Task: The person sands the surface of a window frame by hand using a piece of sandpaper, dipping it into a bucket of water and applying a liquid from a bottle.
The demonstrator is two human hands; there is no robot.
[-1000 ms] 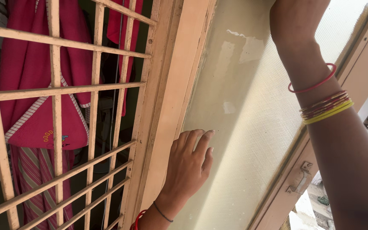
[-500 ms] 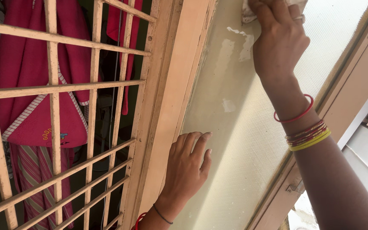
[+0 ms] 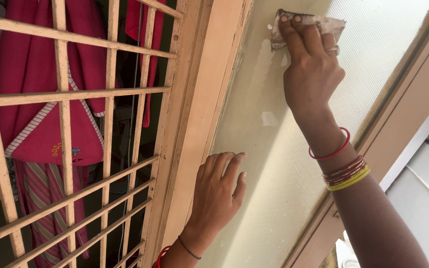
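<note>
- Off-white and grubby, a small crumpled cloth [image 3: 308, 27] sits high on the frosted glass pane [image 3: 284, 149], near the pane's top and just right of its left edge.
- The right hand [image 3: 311, 74] presses the cloth flat against the glass, its fingers [image 3: 294, 37] held close together and stretched over the rag, palm towards the pane.
- A ring shows on one finger of that hand; the wrist below carries a red thread [image 3: 329, 149] and a stack of red and yellow bangles [image 3: 347, 174].
- The left hand [image 3: 218, 191] rests lower down, well apart from the cloth, flat and open with fingers slightly spread, touching the pane beside the wooden frame; it holds nothing.
- A thin dark band [image 3: 188, 248] and a bit of red circle the left wrist.
- The pane has a fine dimpled texture and pale smears near the cloth.
- A peach-painted wooden frame [image 3: 202, 114] borders the pane on the left; another frame piece [image 3: 403, 114] runs along its right side.
- Further left stands a grille of pale bars [image 3: 65, 129].
- Behind the grille hang red garments [image 3: 31, 74], one with striped trim.
</note>
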